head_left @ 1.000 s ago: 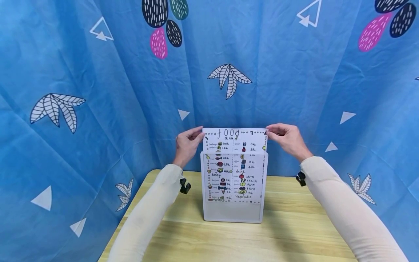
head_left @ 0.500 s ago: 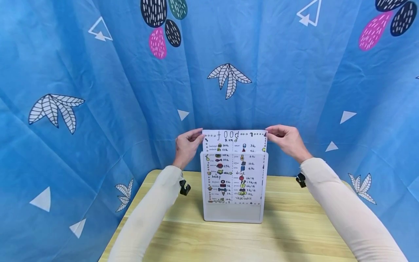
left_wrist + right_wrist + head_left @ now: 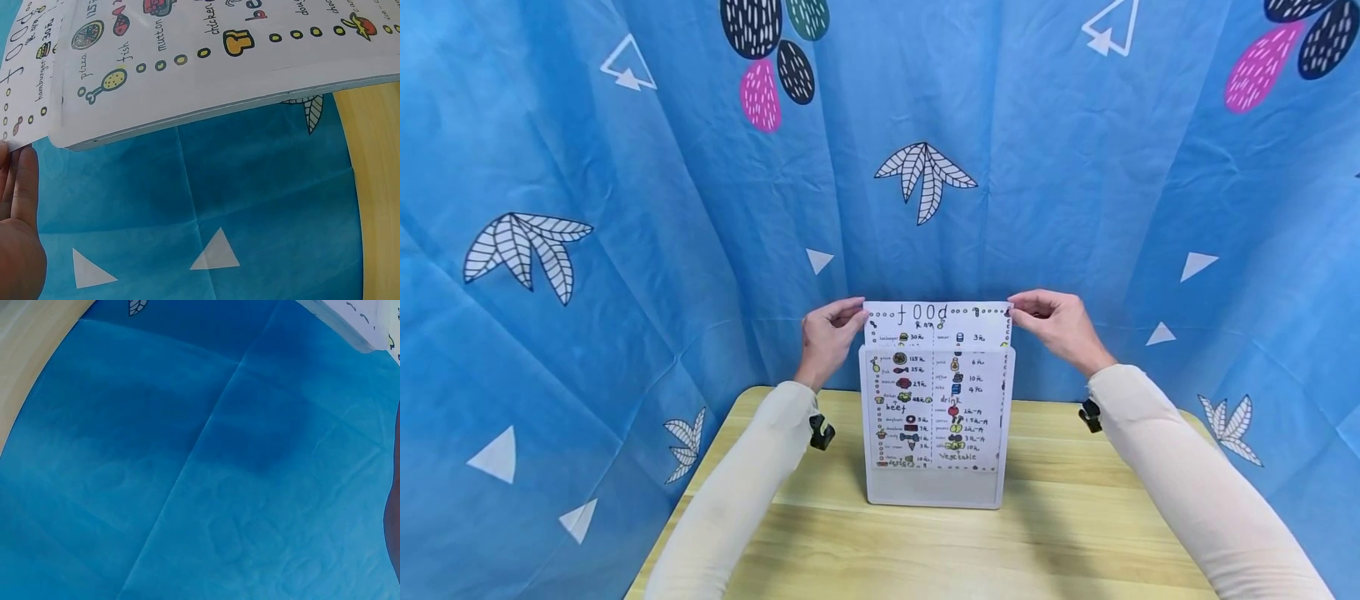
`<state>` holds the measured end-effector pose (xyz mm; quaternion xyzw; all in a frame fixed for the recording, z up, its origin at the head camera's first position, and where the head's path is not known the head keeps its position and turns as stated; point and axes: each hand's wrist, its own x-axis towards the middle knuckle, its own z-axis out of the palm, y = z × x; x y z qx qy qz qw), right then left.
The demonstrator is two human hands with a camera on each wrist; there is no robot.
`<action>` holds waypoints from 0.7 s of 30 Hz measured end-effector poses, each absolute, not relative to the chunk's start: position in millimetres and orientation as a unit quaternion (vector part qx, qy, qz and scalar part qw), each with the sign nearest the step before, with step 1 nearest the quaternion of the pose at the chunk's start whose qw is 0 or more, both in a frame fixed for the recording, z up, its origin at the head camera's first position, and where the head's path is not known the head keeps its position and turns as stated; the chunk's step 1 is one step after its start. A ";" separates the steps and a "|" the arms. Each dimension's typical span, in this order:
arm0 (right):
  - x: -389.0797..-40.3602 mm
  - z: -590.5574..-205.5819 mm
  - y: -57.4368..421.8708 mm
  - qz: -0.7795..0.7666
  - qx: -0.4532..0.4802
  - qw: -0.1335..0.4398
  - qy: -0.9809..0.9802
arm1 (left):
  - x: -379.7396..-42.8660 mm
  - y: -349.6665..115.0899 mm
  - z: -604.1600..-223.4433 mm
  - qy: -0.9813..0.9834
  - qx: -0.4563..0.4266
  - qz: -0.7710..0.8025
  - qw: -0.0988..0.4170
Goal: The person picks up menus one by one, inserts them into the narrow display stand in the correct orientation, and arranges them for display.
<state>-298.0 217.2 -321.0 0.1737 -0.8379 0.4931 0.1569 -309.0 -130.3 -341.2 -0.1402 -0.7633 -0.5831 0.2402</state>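
Note:
A white paper menu (image 3: 910, 333) with "food" lettered across its top stands partly inside a clear, white-edged display stand (image 3: 934, 490). Its upper strip sticks out above the stand's top edge, and its lower edge shows through the front, over a bare band at the bottom. My left hand (image 3: 827, 337) pinches the menu's top left corner between thumb and fingers. At the top right corner, my right hand (image 3: 1063, 325) pinches the sheet the same way. The left wrist view shows left fingers (image 3: 26, 181) at the paper's edge, beside the stand's corner.
The stand is upright on a light wood-grain table (image 3: 820, 533). A blue patterned curtain (image 3: 1037, 208) hangs behind the table and along both sides. Each wrist wears a black clip (image 3: 822, 432) over a pale sleeve (image 3: 737, 492).
Both hands have moved slightly down with the menu, which has slid deeper into the stand. Less of the sheet shows above the top edge. The stand has stayed in place.

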 end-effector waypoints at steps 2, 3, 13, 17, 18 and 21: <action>-296.7 -321.0 216.9 0.495 0.172 0.155 -0.837 | -308.4 -130.3 -341.7 -0.769 -0.138 -0.577 0.239; -296.5 -321.4 217.1 0.495 0.173 0.155 -0.837 | -307.9 -130.3 -341.9 -0.772 -0.137 -0.573 0.238; -298.5 -325.7 218.3 0.488 0.174 0.155 -0.841 | -307.2 -130.8 -345.4 -0.778 -0.136 -0.569 0.231; -297.3 -326.8 218.8 0.486 0.169 0.151 -0.844 | -306.1 -130.8 -346.1 -0.780 -0.136 -0.566 0.227; -296.9 -327.0 218.8 0.487 0.168 0.149 -0.844 | -306.0 -130.8 -346.5 -0.781 -0.137 -0.566 0.227; -296.0 -327.9 218.9 0.487 0.165 0.148 -0.845 | -305.5 -130.7 -347.4 -0.781 -0.139 -0.566 0.226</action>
